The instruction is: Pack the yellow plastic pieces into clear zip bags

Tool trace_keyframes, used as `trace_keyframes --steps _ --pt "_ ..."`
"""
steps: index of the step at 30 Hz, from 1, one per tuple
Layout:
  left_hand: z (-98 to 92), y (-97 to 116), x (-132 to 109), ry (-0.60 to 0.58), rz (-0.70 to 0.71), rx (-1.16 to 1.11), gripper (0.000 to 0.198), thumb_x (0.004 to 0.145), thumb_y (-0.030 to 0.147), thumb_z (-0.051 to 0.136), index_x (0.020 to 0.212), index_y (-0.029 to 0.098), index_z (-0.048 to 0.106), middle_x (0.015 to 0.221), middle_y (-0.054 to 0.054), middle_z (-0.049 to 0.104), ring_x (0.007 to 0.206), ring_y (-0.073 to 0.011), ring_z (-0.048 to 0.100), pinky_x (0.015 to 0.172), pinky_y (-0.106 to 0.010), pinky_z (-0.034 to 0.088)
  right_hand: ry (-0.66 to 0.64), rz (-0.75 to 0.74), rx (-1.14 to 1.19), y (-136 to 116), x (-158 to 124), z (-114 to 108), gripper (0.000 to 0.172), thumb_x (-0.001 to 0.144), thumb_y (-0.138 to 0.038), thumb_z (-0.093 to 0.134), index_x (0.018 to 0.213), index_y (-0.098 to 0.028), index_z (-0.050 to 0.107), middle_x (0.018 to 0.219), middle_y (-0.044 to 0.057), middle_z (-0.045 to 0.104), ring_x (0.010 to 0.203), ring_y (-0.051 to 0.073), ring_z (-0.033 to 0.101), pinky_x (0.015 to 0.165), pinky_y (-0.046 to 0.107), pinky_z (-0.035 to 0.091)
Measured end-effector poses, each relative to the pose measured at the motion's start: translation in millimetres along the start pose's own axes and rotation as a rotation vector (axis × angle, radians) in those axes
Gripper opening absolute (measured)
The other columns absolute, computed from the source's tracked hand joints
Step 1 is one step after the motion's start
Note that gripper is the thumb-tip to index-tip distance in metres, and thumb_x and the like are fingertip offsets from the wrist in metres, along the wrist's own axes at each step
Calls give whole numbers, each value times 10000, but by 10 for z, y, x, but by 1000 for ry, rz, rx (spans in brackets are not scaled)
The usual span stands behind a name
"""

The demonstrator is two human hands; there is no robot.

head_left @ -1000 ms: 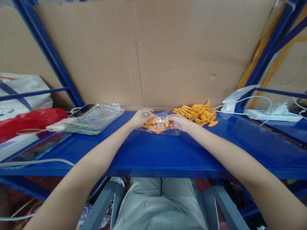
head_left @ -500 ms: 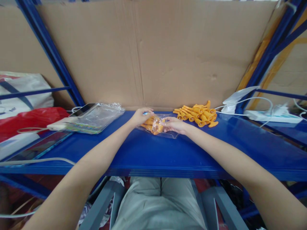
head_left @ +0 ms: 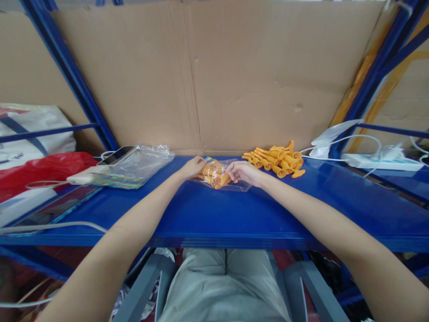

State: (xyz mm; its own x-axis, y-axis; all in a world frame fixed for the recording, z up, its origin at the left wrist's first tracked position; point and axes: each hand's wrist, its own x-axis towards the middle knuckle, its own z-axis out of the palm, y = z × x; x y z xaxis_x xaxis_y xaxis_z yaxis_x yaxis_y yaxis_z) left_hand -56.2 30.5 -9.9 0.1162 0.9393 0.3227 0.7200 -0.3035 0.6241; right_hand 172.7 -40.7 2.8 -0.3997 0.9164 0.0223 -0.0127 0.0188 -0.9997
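Note:
A small clear plastic bag [head_left: 219,175] with several orange plastic pieces inside lies on the blue shelf [head_left: 234,210]. My left hand [head_left: 192,167] pinches the bag's left end, fingers closed on it. My right hand [head_left: 243,171] grips the bag's right side, fingers curled over the plastic. A loose pile of the same orange pieces [head_left: 276,160] lies just right of my right hand, against the cardboard back.
A stack of clear bags [head_left: 134,164] lies at the left, with a phone and a white power bank beside it. A red bag [head_left: 40,172] sits far left. A white power strip [head_left: 378,161] with cables is at the right. Cardboard [head_left: 214,76] backs the shelf.
Both hands stayed on the bag; my left hand lowered its fingers onto the bag's left end and my right hand shifted slightly, flattening the bag on the shelf.

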Motion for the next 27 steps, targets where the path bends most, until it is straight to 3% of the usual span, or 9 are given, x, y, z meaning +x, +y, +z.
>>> trace_keyframes --steps 5,8,11,17,22,25,27 --pt "14 47 -19 -31 3 44 260 838 380 492 900 174 639 986 -97 718 966 -250 649 874 -324 486 -215 -52 2 -118 -84 -26 234 811 -173 441 681 -144 634 544 21 606 480 105 518 511 218 419" --pt "28 69 -28 -49 6 38 276 848 371 477 922 171 652 1006 -93 718 978 -246 649 882 -316 481 -238 -90 -101 -130 -106 -13 226 834 -307 543 706 -151 644 574 10 614 499 97 519 513 213 418" --pt "40 78 -21 -55 50 2 258 832 336 492 948 181 662 1027 -70 717 998 -231 644 918 -312 468 -148 -160 -267 -97 -91 6 148 744 -266 676 655 -164 618 565 -25 597 491 75 494 493 192 396" --pt "-80 91 -37 -96 139 -104 311 719 255 575 1010 192 668 1132 -59 695 1073 -218 622 962 -296 449 -12 -217 -462 -93 -44 -33 131 734 -119 611 615 -172 595 549 -36 584 509 79 492 539 206 401" --pt "-217 82 -103 -208 73 -166 464 621 305 688 1080 240 672 1222 -52 668 1142 -251 599 934 -297 467 309 -378 -876 -115 8 -167 174 736 -99 610 589 -188 585 661 8 616 684 146 563 688 264 422" --pt "-196 73 -88 -180 64 -156 367 632 394 708 956 222 699 1118 -65 712 1065 -253 634 881 -297 485 493 -411 -1108 -120 7 -249 132 792 -143 586 683 -195 640 780 57 654 824 197 599 784 302 423" --pt "-175 71 -60 -141 66 -127 286 672 424 681 854 204 701 948 -63 743 928 -236 669 802 -291 498 529 -373 -1171 -119 -1 -293 129 822 -170 569 731 -199 657 813 73 669 864 214 610 817 312 423"
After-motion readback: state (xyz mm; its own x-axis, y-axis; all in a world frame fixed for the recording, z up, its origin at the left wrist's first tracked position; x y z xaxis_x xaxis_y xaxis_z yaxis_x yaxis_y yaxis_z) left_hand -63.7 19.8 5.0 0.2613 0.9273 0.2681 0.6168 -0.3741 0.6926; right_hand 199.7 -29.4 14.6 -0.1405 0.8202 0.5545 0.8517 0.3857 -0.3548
